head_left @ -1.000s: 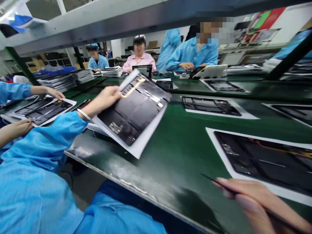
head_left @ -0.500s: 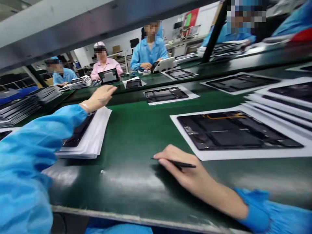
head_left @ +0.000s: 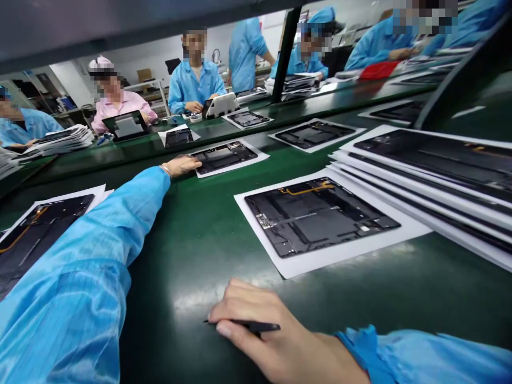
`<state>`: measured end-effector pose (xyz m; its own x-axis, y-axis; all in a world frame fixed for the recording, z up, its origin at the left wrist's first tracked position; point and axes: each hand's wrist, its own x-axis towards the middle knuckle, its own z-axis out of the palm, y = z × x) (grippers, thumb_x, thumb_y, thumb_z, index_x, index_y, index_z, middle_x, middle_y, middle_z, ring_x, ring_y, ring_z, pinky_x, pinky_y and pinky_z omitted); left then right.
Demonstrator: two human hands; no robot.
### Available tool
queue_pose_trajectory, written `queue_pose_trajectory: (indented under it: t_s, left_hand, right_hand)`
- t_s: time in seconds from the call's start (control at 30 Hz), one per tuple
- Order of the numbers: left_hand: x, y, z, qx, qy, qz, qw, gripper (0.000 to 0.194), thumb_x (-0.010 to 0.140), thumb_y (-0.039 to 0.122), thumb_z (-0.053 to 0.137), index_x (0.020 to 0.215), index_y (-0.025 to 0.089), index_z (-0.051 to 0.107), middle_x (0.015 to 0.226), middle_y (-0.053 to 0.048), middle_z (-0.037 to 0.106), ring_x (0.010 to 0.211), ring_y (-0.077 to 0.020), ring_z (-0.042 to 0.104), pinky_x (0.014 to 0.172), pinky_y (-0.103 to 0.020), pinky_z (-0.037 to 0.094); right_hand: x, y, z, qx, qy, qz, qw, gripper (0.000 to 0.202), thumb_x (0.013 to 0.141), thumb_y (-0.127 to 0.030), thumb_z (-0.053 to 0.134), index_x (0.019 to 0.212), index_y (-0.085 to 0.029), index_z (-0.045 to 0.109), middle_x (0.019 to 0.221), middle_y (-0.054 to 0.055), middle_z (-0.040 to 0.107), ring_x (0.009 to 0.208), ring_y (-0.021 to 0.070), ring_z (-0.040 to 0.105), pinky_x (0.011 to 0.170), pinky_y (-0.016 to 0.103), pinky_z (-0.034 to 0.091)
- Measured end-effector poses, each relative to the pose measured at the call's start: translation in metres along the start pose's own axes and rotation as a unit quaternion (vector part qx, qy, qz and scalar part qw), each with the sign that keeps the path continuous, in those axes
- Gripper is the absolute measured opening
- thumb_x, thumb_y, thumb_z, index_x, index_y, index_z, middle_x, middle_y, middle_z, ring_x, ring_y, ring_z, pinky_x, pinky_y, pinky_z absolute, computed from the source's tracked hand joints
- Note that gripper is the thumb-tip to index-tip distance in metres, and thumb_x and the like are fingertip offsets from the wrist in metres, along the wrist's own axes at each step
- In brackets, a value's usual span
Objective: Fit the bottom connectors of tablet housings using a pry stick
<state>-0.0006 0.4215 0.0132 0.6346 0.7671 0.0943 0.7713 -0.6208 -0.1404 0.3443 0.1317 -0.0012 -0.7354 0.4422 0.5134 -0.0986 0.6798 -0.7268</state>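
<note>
My left hand (head_left: 182,165) reaches far forward, its fingers bent at the left edge of a dark tablet housing (head_left: 228,157) on white paper. Whether the fingertips pinch the housing, the paper or both is hidden. Low in the middle, my right hand (head_left: 256,330) is closed around slim black tweezers (head_left: 256,325), their fine tip pointing left just above the bench. Beyond this hand lies another open tablet housing (head_left: 320,218) on its own white sheet, with an orange ribbon cable (head_left: 308,189) along its far side.
Housings interleaved with paper form a stack (head_left: 424,181) on the right. Another housing (head_left: 52,224) lies at left, partly behind my sleeve. More sit on the raised far strip of the green bench (head_left: 192,234). A dark post (head_left: 286,58) rises there; co-workers sit beyond.
My left hand has moved from above the left paper stack to the housing farther forward. The view has turned rightward. My right hand still holds the tweezers.
</note>
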Motion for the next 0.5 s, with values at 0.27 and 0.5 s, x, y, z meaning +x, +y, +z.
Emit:
queue_pose_trajectory:
  t_s: [0.27, 0.5]
  left_hand:
    - [-0.001, -0.001, -0.004, 0.027, -0.06, 0.037, 0.997, 0.032, 0.099, 0.035, 0.059, 0.125, 0.016, 0.06, 0.125, -0.01, 0.062, 0.111, -0.0226, 0.062, 0.098, -0.045, 0.053]
    - [0.013, 0.01, -0.003, 0.071, -0.072, 0.017, 0.995, 0.03, 0.098, 0.038, 0.06, 0.117, 0.014, 0.061, 0.108, -0.007, 0.065, 0.092, -0.0176, 0.065, 0.084, -0.037, 0.057]
  right_hand:
    - [0.001, 0.0, 0.003, 0.01, 0.003, 0.011, 1.0, 0.017, 0.099, -0.019, 0.053, 0.091, -0.019, 0.067, 0.074, 0.001, 0.066, 0.069, 0.0124, 0.057, 0.067, 0.025, 0.05]
    - [0.003, 0.0, 0.002, 0.015, 0.002, 0.018, 1.0, 0.017, 0.099, -0.018, 0.054, 0.091, -0.018, 0.069, 0.076, 0.002, 0.068, 0.069, 0.0121, 0.059, 0.068, 0.025, 0.051]
